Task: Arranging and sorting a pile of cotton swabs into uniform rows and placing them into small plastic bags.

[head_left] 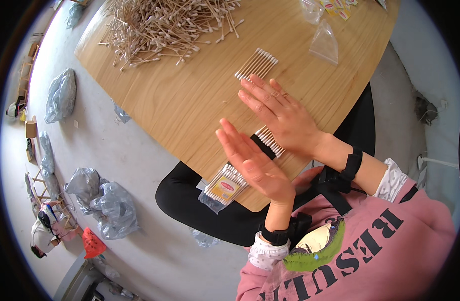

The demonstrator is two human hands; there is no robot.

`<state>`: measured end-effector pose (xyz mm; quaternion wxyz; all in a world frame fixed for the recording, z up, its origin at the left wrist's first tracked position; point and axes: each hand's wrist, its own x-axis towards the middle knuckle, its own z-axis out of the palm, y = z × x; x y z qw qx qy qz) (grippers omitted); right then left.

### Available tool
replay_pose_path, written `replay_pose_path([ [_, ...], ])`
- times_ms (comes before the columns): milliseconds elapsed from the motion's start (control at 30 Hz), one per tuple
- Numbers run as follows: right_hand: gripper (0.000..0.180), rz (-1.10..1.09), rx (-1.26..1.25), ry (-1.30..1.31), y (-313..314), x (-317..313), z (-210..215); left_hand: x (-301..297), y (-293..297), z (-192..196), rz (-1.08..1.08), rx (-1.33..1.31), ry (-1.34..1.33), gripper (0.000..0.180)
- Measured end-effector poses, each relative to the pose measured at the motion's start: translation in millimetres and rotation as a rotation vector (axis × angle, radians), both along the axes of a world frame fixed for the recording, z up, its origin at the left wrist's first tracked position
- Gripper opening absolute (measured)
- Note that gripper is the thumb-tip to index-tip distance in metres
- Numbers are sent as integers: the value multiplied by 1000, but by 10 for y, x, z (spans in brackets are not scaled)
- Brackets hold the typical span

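Left hand [260, 168]: wide, fingers straight and together, thumb apart, held slantwise over the near corner of the wooden table [195, 118]. Right hand [288, 120]: also wide, flat, back up, fingers pointing to the upper left; its underside is hidden, so cannot tell whether it presses on anything.

Cotton swabs are in several spots. A short row of swabs [271, 142] lies between the hands, right beside a black strip [263, 146], partly covered by the right hand. A second neat row [256, 63] sits just beyond the right fingertips, side by side, slanted; contact with the fingers unclear. A clear packet [225, 187] of swabs with a yellow label is at the table edge, next to the left hand and partly behind it. Big loose pile [159, 30] of swabs at the far left of the table, heads every which way.

Far right of table: flat clear bag [325, 42], yellow cards [338, 7] near it. Floor, left: grey plastic bags [112, 208], red bag [92, 244].
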<state>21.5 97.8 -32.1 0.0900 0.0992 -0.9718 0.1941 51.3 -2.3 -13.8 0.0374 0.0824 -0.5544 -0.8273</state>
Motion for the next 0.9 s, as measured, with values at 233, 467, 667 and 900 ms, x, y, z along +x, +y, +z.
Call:
replay_pose_path([
  [233, 54, 47, -71, 33, -301, -117, -28, -19, -107, 20, 148, 69, -40, 61],
  [467, 48, 149, -125, 76, -370, -151, -108, -51, -122, 2, 163, 35, -18, 62],
  [667, 47, 144, -98, 95, -350, -139, -111, -101, -158, 10, 127, 41, -11, 62],
  [900, 46, 144, -94, 115, -354, -139, -140, -131, -124, 86, 99, 66, -3, 66],
])
